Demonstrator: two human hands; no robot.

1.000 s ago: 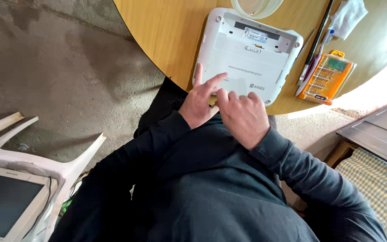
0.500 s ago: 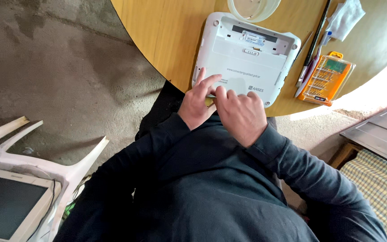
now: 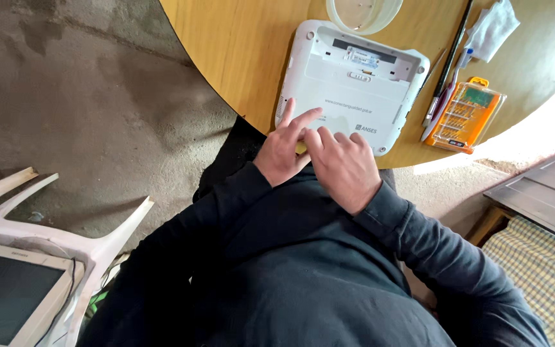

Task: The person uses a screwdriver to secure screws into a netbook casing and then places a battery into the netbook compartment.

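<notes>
While my left hand (image 3: 282,149) presses spread fingers on the white laptop (image 3: 351,83) — upside down on the round wooden table (image 3: 239,51) — right hand (image 3: 343,168) fingers together beside it, orange screwdriver case (image 3: 464,115) nearby.

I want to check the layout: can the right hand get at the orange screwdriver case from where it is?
Probably yes: the right hand rests on the white laptop, and the orange screwdriver case lies uncovered beside it on the table.
</notes>
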